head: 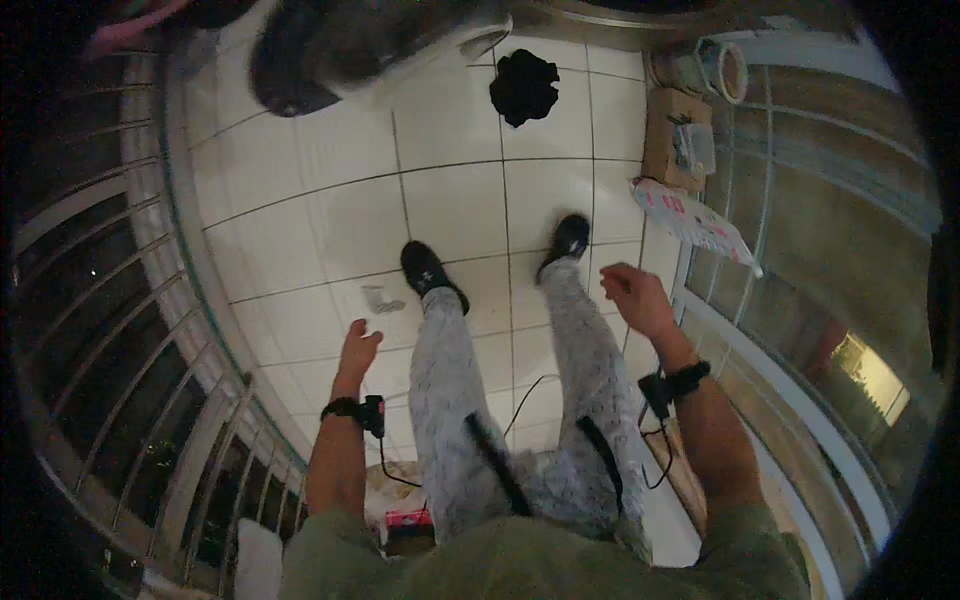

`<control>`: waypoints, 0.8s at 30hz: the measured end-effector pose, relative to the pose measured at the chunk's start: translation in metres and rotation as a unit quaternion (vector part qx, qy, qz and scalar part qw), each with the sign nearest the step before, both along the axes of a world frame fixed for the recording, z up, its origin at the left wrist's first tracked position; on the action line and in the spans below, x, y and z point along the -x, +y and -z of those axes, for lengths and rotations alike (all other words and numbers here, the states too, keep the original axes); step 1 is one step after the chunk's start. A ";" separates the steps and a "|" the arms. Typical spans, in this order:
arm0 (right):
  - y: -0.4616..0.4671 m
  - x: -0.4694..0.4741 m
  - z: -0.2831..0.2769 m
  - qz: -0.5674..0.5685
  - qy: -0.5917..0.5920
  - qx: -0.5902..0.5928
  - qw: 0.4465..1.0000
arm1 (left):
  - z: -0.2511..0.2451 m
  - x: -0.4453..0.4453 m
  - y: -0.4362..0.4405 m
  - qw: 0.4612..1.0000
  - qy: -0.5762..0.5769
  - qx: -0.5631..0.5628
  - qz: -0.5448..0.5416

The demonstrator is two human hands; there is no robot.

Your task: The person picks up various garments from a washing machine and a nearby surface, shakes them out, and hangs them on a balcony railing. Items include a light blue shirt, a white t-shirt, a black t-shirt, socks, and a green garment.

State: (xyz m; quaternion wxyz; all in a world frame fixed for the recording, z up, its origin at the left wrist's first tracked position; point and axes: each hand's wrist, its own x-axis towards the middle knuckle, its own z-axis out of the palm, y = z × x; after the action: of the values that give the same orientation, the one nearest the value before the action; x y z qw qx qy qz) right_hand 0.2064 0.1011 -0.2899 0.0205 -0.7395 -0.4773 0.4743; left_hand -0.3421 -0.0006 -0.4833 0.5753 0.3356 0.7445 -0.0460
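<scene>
My left hand (359, 351) hangs beside my left leg, with thumb and forefinger apart and nothing seen in it. Just beyond it, a small clear plastic packet (384, 299) lies on the white tiled floor (457, 202). To the right of my right knee is my right hand (636, 297), its fingers loosely curled and no object visible between them. A printed white plastic bag (694, 221) leans by the window, a little ahead of that hand. Farther ahead on the tiles lies a bunched black cloth (525, 87). Each wrist wears a black strap with a small cabled device.
A metal railing (135, 300) runs along my left, and a sliding glass window (810, 210) along my right. A cardboard box (661, 169) with a plastic container (697, 148) stands by the window. A blurred dark grey object (367, 45) blocks part of the far floor.
</scene>
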 end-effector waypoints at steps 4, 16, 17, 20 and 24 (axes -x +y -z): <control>0.095 -0.062 0.186 -0.206 -0.078 -0.012 0.975 | 0.149 0.004 -0.024 0.994 0.096 0.043 -0.008; 0.304 -0.056 0.447 -0.171 -0.131 -0.148 0.965 | 0.302 -0.022 -0.078 0.911 0.043 0.032 -0.409; 0.302 -0.054 0.437 -0.206 -0.108 -0.149 0.961 | 0.289 -0.028 -0.061 0.917 0.025 -0.004 -0.398; 0.283 -0.050 0.381 -0.153 -0.028 -0.075 0.985 | 0.228 -0.069 0.014 0.926 -0.014 -0.074 -0.370; 0.241 -0.045 0.213 -0.036 0.236 -0.009 0.971 | 0.076 -0.183 0.121 0.898 -0.251 -0.162 -0.322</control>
State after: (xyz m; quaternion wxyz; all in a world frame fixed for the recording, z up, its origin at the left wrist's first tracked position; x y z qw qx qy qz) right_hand 0.2514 0.3422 -0.5031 0.1221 -0.5889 -0.4900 0.6310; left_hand -0.1592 0.1208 -0.5588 0.6641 0.1665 0.6399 0.3490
